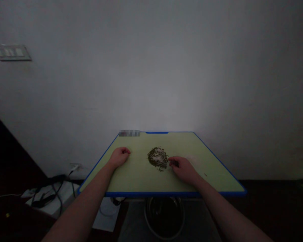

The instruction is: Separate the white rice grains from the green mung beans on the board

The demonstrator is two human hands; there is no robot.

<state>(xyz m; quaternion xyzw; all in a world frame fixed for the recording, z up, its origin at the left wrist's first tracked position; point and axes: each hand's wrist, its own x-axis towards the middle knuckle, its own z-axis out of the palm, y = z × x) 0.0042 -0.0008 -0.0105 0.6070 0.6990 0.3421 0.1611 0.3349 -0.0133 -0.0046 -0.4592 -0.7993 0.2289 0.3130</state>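
A pile of small dark greenish-brown grains, like seeds or beans (152, 158), lies mid-board, with paler, whitish matter at its middle. The low light hides their exact kind. My right hand (183, 168) rests at the pile's right edge, its fingers curled in and the index fingertip touching the outermost grains. Whether grains are pinched in it cannot be made out. To the left of the pile, apart from it, my left hand (119, 156) lies on the board with loosely closed fingers and no visible object in them. Beneath both is a pale yellow-green board (138, 179) with a blue rim.
A small dark sliver (205, 174) lies on the board's right side. Below the front edge is a round metal bowl (183, 215). Cables (46, 198) lie over a white box at lower left. A plain wall (151, 67) rises behind the board.
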